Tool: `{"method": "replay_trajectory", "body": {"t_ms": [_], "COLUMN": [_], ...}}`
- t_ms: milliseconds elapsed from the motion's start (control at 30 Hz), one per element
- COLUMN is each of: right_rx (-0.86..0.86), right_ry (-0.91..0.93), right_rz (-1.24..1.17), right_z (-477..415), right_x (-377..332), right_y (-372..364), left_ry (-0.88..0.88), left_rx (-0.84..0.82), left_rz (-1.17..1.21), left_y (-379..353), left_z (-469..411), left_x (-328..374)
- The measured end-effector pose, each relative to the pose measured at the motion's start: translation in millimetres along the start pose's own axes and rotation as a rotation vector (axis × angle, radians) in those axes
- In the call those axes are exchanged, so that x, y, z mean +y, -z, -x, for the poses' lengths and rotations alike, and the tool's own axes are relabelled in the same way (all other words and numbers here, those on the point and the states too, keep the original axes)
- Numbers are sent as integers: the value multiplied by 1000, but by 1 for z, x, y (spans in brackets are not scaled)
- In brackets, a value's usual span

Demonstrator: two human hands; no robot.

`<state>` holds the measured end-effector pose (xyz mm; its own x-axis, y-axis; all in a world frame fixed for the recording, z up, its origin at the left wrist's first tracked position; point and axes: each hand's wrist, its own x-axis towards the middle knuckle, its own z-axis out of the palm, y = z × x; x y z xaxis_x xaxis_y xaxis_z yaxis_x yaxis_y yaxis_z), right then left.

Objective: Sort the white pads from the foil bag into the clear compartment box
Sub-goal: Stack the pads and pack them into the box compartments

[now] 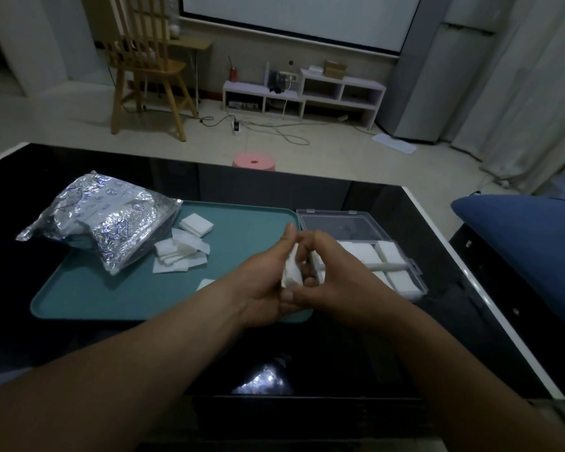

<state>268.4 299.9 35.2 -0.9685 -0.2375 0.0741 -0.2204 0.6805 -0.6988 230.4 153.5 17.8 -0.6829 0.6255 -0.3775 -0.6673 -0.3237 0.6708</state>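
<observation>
Head view, items listed from nearest to farthest.

1. Two bare forearms enter from the bottom edge and meet over the near right corner of the teal tray (111, 298).
2. Left hand (265, 285): I see it cupped round a stack of white pads (291, 272), fingers raised behind it.
3. Right hand (336, 272): its fingers curl onto the same stack from the other side, so both hands grasp it. The stack is in the air, between the tray and the clear compartment box (418, 282).
4. The box sits just right of the tray with its lid (336, 223) laid back. I count white pads (388, 252) in the far and near right compartments. The right hand covers the left compartments, so I cannot tell how full they are.
5. Single pad (205, 283) on the tray, half hidden by the left forearm.
6. Loose pads (180, 252) are scattered at the mouth of the foil bag (111, 216), with a small neat pile (196, 225) behind them. The bag lies crumpled over the tray's far left corner.
7. Black glossy table (46, 347) bears all of this; a bright glare patch shows near its front edge.
8. Blue cushion (519, 236), cut off at the right edge.
9. Beyond the table: pink stool (254, 162), mostly hidden by the table edge; wooden chair (147, 66); low white shelf unit (307, 93); cables (274, 128) on the floor. The room is dim and the small shelf items are hard to make out.
</observation>
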Motion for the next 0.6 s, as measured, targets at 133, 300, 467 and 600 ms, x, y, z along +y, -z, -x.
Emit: {"method": "replay_trajectory", "body": {"t_ms": [133, 300, 467, 600], "right_rx": [180, 271, 295, 466], "right_ry": [-74, -260, -328, -478], "right_rz": [108, 74, 9, -198], "right_z": [1, -1, -4, -3], "right_x": [6, 18, 32, 55], "right_y": [0, 9, 17, 43], "left_ry": [-29, -79, -266, -438], "left_rx": [50, 55, 211, 338], "left_rz": [65, 73, -267, -737], "left_y": [0, -12, -23, -3], "left_z": [-14, -26, -34, -41], "left_x": [0, -8, -16, -15]}}
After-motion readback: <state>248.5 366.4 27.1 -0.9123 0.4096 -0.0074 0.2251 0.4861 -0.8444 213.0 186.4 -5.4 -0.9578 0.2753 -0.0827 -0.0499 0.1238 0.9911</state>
